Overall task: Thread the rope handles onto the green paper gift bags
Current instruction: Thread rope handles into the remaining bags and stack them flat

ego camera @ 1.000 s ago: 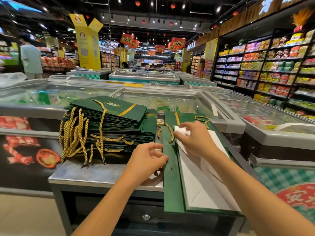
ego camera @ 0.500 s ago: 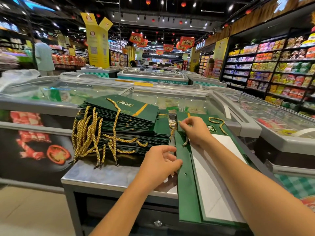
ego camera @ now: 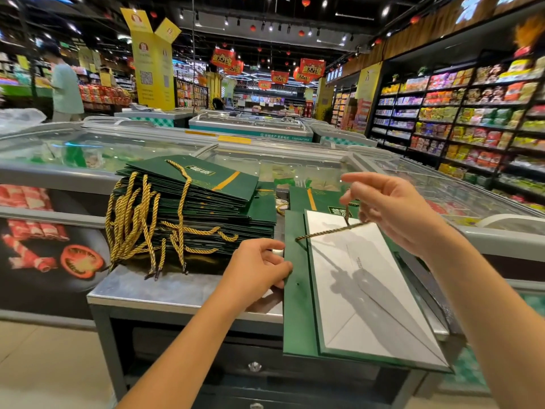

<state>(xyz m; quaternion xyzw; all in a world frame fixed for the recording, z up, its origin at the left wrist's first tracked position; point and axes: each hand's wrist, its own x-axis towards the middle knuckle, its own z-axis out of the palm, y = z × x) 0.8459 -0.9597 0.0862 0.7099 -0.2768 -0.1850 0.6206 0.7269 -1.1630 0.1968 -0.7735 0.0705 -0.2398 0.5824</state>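
Head view: the right hand (ego camera: 392, 211) is raised, fingers pinching a gold rope handle (ego camera: 327, 231) drawn taut from a hole in the green paper gift bag (ego camera: 298, 308) lying flat below it. The left hand (ego camera: 256, 270) grips that bag's near-left edge. Left of it, a stack of finished bags (ego camera: 200, 208) rests on the tabletop (ego camera: 165, 287).

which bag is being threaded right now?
The flat bag at the right, overhanging the table edge, white inside facing up. A rope runs taut from its hole to the right hand. The stacked bags already carry handles.
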